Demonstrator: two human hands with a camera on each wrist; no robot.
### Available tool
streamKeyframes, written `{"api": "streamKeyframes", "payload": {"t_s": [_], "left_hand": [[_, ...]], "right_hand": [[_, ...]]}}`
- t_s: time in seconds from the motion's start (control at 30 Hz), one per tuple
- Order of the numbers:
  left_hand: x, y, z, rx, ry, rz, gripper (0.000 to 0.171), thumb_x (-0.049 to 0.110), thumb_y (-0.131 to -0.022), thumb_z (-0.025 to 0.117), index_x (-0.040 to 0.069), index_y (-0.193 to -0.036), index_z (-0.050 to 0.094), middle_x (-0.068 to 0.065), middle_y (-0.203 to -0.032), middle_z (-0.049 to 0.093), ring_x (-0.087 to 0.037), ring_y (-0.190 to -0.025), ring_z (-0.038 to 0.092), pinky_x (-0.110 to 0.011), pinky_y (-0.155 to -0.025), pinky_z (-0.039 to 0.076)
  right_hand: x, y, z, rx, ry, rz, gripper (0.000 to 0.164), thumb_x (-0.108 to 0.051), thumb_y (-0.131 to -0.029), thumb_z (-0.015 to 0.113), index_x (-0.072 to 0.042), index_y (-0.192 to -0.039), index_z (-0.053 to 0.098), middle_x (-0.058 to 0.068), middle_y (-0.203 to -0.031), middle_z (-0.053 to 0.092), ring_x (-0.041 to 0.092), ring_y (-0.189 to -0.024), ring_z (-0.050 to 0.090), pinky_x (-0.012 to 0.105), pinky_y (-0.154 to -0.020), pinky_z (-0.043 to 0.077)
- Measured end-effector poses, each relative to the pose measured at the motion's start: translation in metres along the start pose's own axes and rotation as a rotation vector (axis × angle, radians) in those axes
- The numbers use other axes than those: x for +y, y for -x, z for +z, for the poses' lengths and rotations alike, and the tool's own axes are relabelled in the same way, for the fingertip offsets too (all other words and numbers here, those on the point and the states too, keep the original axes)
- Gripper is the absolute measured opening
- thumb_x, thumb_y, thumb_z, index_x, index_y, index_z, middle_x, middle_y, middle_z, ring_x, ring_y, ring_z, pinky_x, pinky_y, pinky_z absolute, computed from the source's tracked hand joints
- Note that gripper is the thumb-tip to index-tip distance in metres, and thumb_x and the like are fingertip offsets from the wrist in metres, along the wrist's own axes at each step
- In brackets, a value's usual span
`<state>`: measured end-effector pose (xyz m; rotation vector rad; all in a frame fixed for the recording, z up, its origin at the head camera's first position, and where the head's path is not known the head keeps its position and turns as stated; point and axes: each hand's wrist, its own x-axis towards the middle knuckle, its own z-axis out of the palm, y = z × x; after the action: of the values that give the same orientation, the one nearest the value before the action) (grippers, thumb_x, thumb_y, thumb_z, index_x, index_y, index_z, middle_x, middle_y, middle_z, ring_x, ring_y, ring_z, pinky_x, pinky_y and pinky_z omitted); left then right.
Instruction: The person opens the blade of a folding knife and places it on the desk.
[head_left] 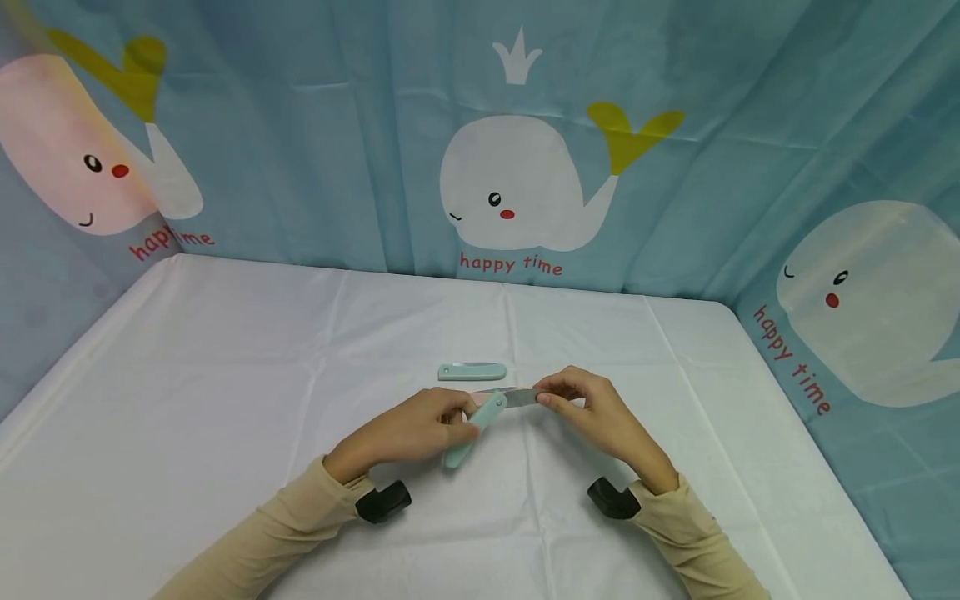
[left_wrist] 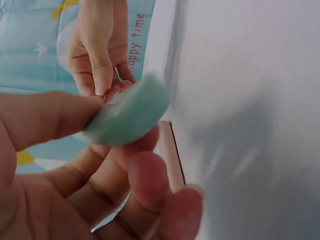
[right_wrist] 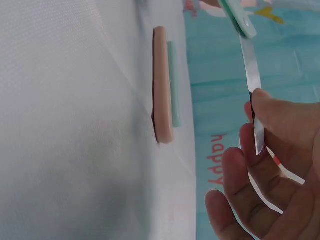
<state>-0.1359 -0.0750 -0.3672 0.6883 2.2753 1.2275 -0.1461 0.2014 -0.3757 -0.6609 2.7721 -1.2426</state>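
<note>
A folding knife with a mint-green handle (head_left: 489,412) is held above the table, its blade (right_wrist: 250,60) swung out at an angle. My left hand (head_left: 423,423) grips the handle between thumb and fingers. With thumb and fingertips my right hand (head_left: 592,408) pinches the blade toward its tip. Behind the held knife lies a pink folding knife (right_wrist: 162,85), mostly hidden in the head view. Just beyond it, a second mint-green folding knife (head_left: 472,373) lies folded, parallel to the pink one.
A white cloth (head_left: 225,375) with fold creases covers the table. Light-blue curtains (head_left: 360,167) printed with whales stand along the back and both sides. A black strap device (head_left: 384,502) sits on the left wrist, another (head_left: 613,498) on the right.
</note>
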Motion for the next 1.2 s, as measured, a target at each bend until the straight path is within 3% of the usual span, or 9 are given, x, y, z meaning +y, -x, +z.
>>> {"api": "streamKeyframes", "payload": {"t_s": [0.2,0.5,0.87,1.03,1.2], "left_hand": [[-0.004,-0.003,-0.003,0.068,0.055,0.002,0.022,0.019,-0.096,0.061,0.003,-0.11,0.067,-0.009,-0.087,0.066,-0.013,-0.066,0.055,-0.027,-0.056,0.051],[-0.006,-0.006,-0.006,0.15,0.102,0.002,0.03,0.015,-0.093,0.069,0.001,-0.119,0.065,-0.012,-0.093,0.067,-0.019,-0.072,0.064,-0.038,-0.061,0.059],[-0.01,-0.005,-0.015,0.122,0.033,0.065,0.025,0.017,-0.094,0.069,0.005,-0.116,0.067,-0.008,-0.086,0.068,-0.017,-0.057,0.056,-0.029,-0.052,0.05],[-0.013,-0.005,-0.019,0.102,0.009,0.078,0.024,0.014,-0.093,0.069,0.002,-0.113,0.069,-0.007,-0.082,0.067,-0.014,-0.06,0.054,-0.026,-0.05,0.047],[-0.014,-0.004,-0.02,0.057,-0.033,0.083,0.021,0.012,-0.092,0.07,0.003,-0.111,0.07,-0.005,-0.08,0.067,-0.011,-0.067,0.055,-0.022,-0.058,0.046]], "right_hand": [[0.002,-0.001,-0.003,0.02,0.001,0.012,0.016,-0.021,-0.093,0.07,-0.013,-0.106,0.074,-0.002,-0.097,0.072,0.011,-0.088,0.066,0.029,-0.079,0.052],[0.003,-0.001,-0.006,0.019,0.017,0.044,0.018,-0.022,-0.094,0.068,-0.011,-0.106,0.075,0.0,-0.095,0.073,0.013,-0.086,0.066,0.027,-0.077,0.052],[0.001,-0.002,-0.007,0.03,0.006,0.027,0.014,-0.019,-0.092,0.071,-0.01,-0.102,0.075,-0.001,-0.091,0.073,0.011,-0.082,0.065,0.026,-0.075,0.052],[0.001,-0.002,-0.006,0.031,0.02,0.01,0.012,-0.018,-0.092,0.071,-0.011,-0.1,0.076,-0.003,-0.089,0.072,0.009,-0.082,0.062,0.026,-0.076,0.052],[0.002,0.0,-0.005,0.022,0.04,-0.017,0.011,-0.017,-0.092,0.071,-0.01,-0.099,0.076,-0.005,-0.089,0.071,0.007,-0.082,0.062,0.026,-0.076,0.052]]}}
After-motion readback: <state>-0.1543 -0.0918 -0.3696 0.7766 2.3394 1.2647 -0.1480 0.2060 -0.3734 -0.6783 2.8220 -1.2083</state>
